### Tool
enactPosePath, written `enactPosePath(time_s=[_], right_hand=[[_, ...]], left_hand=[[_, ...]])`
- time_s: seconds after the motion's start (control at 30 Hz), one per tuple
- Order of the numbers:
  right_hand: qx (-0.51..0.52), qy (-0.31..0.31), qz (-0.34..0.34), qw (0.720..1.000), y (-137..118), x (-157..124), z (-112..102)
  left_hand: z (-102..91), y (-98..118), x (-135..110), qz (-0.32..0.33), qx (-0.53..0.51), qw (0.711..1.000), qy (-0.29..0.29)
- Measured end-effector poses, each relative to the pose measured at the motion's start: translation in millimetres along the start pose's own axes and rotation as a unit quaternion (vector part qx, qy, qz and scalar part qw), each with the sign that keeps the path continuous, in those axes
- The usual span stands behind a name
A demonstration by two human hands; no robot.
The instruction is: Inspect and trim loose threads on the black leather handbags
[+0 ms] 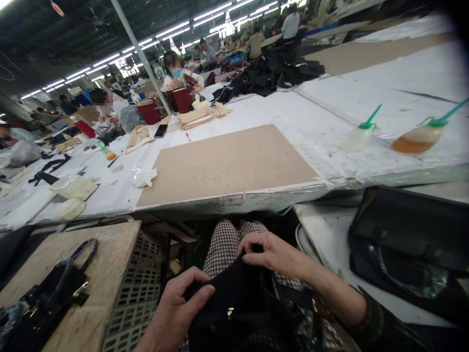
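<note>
A black handbag (234, 298) with a small gold-coloured metal fitting rests on my lap, over checked trousers. My left hand (183, 305) pinches the bag's upper left edge between thumb and fingers. Farther along the same edge, my right hand (269, 252) grips it with thumb and forefinger curled together. The lower part of the bag runs out of the picture, and its inside is too dark to make out. Straps and a brownish piece show beside my right forearm.
Ahead lies a white worktable with a brown board (234, 156). Two glue bottles (421, 137) stand at its right. Another black bag (410, 244) is on a surface to my right; more black bags (47, 298) lie on a wooden board at left. Several people work farther back.
</note>
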State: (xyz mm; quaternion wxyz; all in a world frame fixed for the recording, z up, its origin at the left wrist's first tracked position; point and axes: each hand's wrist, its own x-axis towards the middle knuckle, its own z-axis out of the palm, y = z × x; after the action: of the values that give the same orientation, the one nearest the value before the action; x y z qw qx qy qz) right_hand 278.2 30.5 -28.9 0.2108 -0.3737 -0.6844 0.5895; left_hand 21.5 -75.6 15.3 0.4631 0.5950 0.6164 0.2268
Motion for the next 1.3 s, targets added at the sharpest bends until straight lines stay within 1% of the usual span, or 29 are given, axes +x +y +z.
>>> enactPosePath(time_s=[0.07, 0.23, 0.37, 0.43, 0.5, 0.6, 0.8, 0.93, 1.0, 1.07, 1.17, 1.23, 1.3], right_hand=[[0.010, 0.007, 0.005, 1.000, 1.5, 1.6, 2.6], [-0.010, 0.060, 0.009, 0.998, 1.4, 0.0, 12.0], [-0.041, 0.081, 0.015, 0.996, -1.0, -1.4, 16.9], [-0.048, 0.085, 0.009, 0.995, -2.8, -1.5, 18.1], [-0.050, 0.088, 0.002, 0.995, -4.4, -1.7, 18.6], [-0.052, 0.091, 0.002, 0.994, -5.0, -2.2, 18.7], [-0.047, 0.085, -0.008, 0.995, 0.0, -2.4, 21.2], [-0.062, 0.094, -0.006, 0.994, 0.6, -1.5, 25.3], [-0.066, 0.093, -0.007, 0.993, -1.8, -1.6, 27.4], [-0.078, 0.094, -0.006, 0.993, -5.4, -2.6, 27.7], [-0.086, 0.083, -0.006, 0.993, -9.6, -6.3, 20.0], [-0.081, 0.063, -0.026, 0.994, -9.7, -10.1, 10.2], [-0.076, 0.050, -0.048, 0.995, -7.8, -13.8, 0.2]], left_hand=[[-1.4, -5.5, 1.5, -0.019, -0.022, 1.000, 0.002], [-6.7, -13.9, 8.8, -0.078, -0.104, 0.991, 0.012], [-14.0, -8.0, 18.7, -0.092, -0.146, 0.984, -0.035], [-17.7, -1.2, 25.2, -0.092, -0.135, 0.984, -0.068], [-20.3, 5.2, 32.2, -0.088, -0.102, 0.986, -0.100], [-20.7, 9.5, 41.0, -0.086, -0.048, 0.987, -0.128], [-19.9, 6.7, 44.1, -0.062, 0.051, 0.991, -0.111], [-20.6, 13.6, 51.5, -0.048, 0.095, 0.984, -0.141], [-15.3, 19.6, 60.6, -0.016, 0.098, 0.981, -0.164], [-6.3, 25.4, 70.7, 0.030, 0.103, 0.978, -0.179], [6.4, 30.7, 80.8, 0.079, 0.123, 0.972, -0.186], [10.6, 31.0, 82.5, 0.086, 0.131, 0.970, -0.186], [11.7, 29.2, 81.5, 0.072, 0.124, 0.973, -0.183]])
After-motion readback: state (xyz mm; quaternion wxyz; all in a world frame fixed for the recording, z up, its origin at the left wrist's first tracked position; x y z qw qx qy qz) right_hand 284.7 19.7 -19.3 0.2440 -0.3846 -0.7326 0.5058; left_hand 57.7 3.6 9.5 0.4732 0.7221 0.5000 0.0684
